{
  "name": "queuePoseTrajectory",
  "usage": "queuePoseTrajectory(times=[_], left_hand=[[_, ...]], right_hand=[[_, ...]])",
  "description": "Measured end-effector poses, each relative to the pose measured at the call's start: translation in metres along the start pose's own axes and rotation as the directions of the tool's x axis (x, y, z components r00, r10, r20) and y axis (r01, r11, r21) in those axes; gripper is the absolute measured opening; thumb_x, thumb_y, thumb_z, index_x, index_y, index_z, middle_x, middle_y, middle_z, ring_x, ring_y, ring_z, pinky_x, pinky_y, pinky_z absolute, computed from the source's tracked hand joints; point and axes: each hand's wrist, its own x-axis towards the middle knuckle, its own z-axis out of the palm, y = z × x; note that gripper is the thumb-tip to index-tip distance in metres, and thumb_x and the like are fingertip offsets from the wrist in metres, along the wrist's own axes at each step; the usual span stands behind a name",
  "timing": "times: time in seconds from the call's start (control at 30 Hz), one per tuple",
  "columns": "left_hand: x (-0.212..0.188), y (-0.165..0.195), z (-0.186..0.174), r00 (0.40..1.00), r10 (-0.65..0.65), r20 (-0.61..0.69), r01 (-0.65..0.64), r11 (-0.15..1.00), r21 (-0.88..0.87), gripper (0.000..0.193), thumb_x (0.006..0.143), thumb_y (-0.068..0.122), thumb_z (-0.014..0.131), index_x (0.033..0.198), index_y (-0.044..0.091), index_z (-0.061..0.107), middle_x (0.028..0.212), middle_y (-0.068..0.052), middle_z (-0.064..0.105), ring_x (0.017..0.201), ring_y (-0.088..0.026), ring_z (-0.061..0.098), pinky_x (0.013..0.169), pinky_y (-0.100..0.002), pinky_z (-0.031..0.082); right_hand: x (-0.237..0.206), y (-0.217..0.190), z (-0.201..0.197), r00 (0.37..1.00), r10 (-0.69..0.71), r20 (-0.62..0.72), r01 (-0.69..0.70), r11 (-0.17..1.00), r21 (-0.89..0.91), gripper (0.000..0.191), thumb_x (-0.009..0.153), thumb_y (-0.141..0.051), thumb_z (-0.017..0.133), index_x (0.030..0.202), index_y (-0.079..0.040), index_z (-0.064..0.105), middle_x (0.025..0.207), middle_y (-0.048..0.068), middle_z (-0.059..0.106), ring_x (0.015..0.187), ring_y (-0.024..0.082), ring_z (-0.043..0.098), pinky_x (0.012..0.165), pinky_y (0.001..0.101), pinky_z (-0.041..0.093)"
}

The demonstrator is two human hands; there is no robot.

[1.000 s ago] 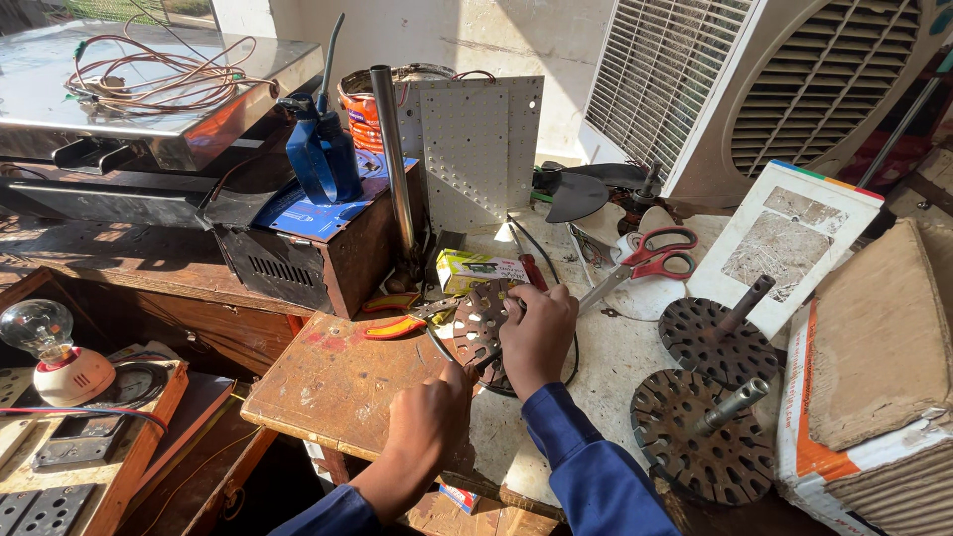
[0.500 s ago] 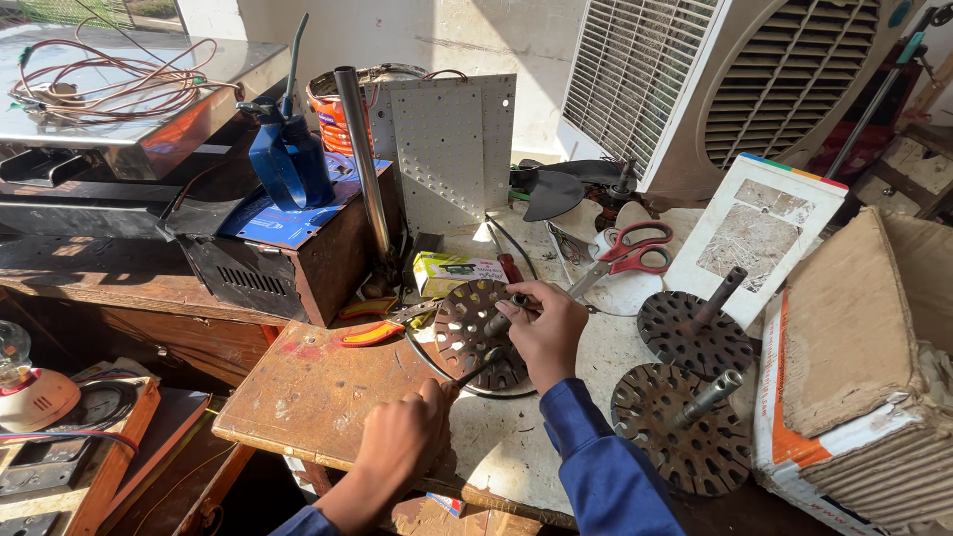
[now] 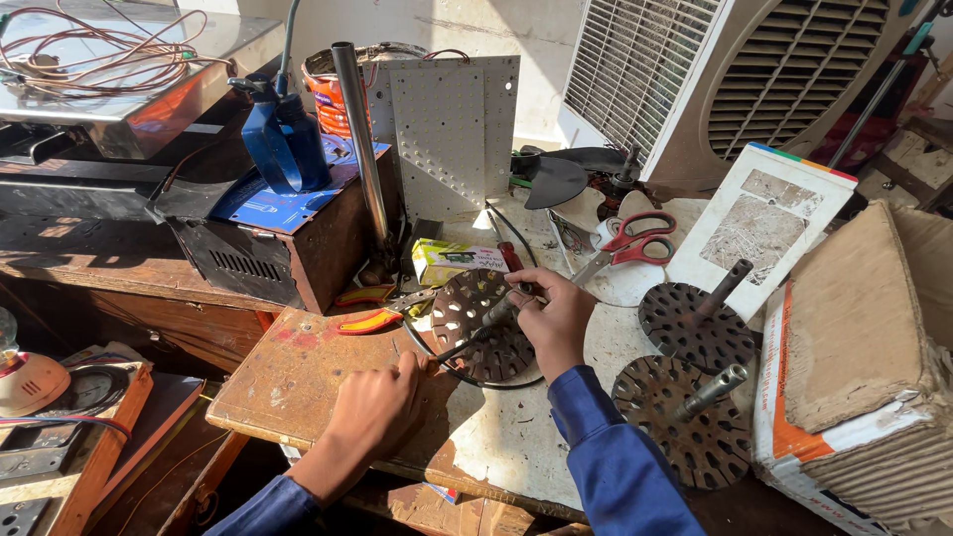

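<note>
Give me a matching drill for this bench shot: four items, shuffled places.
Items:
1 scissors
2 pliers
3 blue bottle
4 perforated plate

Places:
A on the dark metal box
B left of the rotor disc under the right hand
C standing upright behind the disc
D lying right of the upright plate, red handles

Pairs: 1-D, 2-B, 3-A, 4-C

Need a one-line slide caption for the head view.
Right hand grips the shaft of a slotted metal disc on a cluttered workbench; left hand rests beside it, near orange-handled pliers.
</note>
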Motion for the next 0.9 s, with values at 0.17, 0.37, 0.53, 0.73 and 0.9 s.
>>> queuePoseTrajectory(times=[0.17,0.37,0.53,0.73,0.9], left_hand=[[-0.001,-0.017,-0.006,0.999,0.003,0.049,-0.008,0.996,0.092,0.026,0.096,0.015,0.057,0.117,0.003,0.049,0.054,-0.005,0.061,0.041,-0.019,0.063,0.033,-0.034,0.050],[0.003,-0.015,-0.003,0.995,0.072,0.067,-0.078,0.993,0.093,0.009,0.102,0.015,0.054,0.106,0.007,0.050,0.053,-0.002,0.058,0.041,-0.015,0.061,0.034,-0.034,0.046],[0.004,-0.004,0.000,0.990,-0.125,0.061,0.118,0.988,0.101,0.012,0.100,0.012,0.055,0.109,0.005,0.049,0.052,-0.001,0.059,0.039,-0.012,0.062,0.031,-0.029,0.047],[0.006,-0.004,-0.002,0.996,-0.090,-0.026,0.092,0.993,0.077,0.013,0.099,0.018,0.057,0.100,0.007,0.049,0.055,-0.003,0.060,0.041,-0.016,0.063,0.032,-0.032,0.047],[0.007,0.001,-0.002,0.997,-0.072,-0.002,0.072,0.996,0.044,0.014,0.102,0.019,0.054,0.094,0.010,0.049,0.056,-0.005,0.063,0.043,-0.022,0.065,0.036,-0.038,0.048]], right_hand=[[0.002,0.006,0.006,0.986,0.163,0.018,-0.164,0.981,0.104,0.031,0.083,0.020,0.061,0.098,-0.002,0.077,0.093,-0.002,0.075,0.082,0.004,0.064,0.074,0.0198,0.050],[0.003,0.012,0.007,0.976,0.196,0.091,-0.210,0.960,0.185,0.031,0.085,0.021,0.058,0.098,-0.001,0.074,0.104,0.004,0.077,0.093,0.007,0.069,0.085,0.0210,0.053],[0.010,0.012,-0.005,0.943,0.191,0.271,-0.277,0.903,0.329,0.025,0.089,0.016,0.056,0.103,0.000,0.070,0.117,0.006,0.076,0.106,0.010,0.070,0.096,0.0236,0.053],[-0.015,0.003,0.016,0.996,0.085,0.028,-0.087,0.994,0.069,0.016,0.100,-0.002,0.052,0.107,-0.002,0.067,0.110,0.007,0.077,0.092,0.014,0.068,0.081,0.0275,0.052],[-0.020,0.002,0.027,0.999,-0.020,-0.046,0.017,0.998,-0.055,0.021,0.106,-0.016,0.048,0.110,-0.002,0.064,0.100,0.010,0.073,0.089,0.019,0.069,0.081,0.0331,0.053]])
